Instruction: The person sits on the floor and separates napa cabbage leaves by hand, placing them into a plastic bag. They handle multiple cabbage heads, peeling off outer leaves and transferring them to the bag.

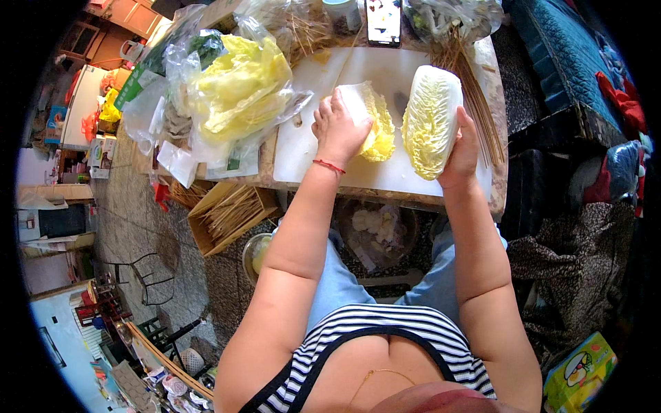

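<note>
Over a white cutting board (320, 155), my right hand (462, 149) holds a napa cabbage head (433, 116) upright along its lower right side. My left hand (341, 124) grips detached napa cabbage leaves (379, 124), their pale stem ends up and yellow frilled edges toward the cabbage head. A gap separates the leaves from the head. Left of the board, a clear plastic bag (201, 134) holds a pile of yellow cabbage leaves (242, 88). A thin wooden skewer (347, 64) lies on the board behind my left hand.
Bundled wooden skewers (477, 98) lie along the board's right side. A phone (383, 23) and a lidded container (342, 13) stand at the back. Below the table are a cardboard box of skewers (232, 214), a metal bowl (254, 258) and a basin with scraps (377, 227).
</note>
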Action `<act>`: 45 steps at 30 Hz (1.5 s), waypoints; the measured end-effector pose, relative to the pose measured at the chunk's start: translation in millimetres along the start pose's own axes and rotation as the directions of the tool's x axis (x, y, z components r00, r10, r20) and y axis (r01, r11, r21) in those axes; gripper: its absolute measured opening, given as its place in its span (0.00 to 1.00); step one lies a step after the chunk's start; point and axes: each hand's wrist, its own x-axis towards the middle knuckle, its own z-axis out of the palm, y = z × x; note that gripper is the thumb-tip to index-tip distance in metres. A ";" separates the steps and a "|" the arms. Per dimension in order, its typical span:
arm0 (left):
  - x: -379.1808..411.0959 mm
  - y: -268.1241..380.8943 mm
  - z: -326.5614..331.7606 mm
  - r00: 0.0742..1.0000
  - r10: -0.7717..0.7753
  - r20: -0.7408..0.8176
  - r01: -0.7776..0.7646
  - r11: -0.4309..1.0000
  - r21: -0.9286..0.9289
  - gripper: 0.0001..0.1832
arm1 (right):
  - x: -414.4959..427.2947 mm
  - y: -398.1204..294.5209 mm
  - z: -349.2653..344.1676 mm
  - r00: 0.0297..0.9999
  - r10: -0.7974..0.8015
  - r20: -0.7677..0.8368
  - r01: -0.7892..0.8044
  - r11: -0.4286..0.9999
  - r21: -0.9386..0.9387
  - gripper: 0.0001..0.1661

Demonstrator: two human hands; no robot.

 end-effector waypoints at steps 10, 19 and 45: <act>-25.7 31.6 -24.5 0.834 0.468 0.292 0.179 0.271 -0.946 0.33 | -1.1 11.0 3.0 0.992 -0.089 0.093 0.112 0.953 -0.282 0.28; -33.4 36.9 -32.5 0.794 0.541 0.277 0.303 0.041 -0.952 0.38 | -0.2 8.9 6.5 0.979 -0.085 0.184 0.133 0.954 -0.270 0.25; -34.4 33.1 -12.9 0.953 0.279 0.119 0.045 0.258 -0.965 0.34 | -7.7 15.0 17.4 0.924 -0.383 0.024 0.325 0.748 -0.579 0.30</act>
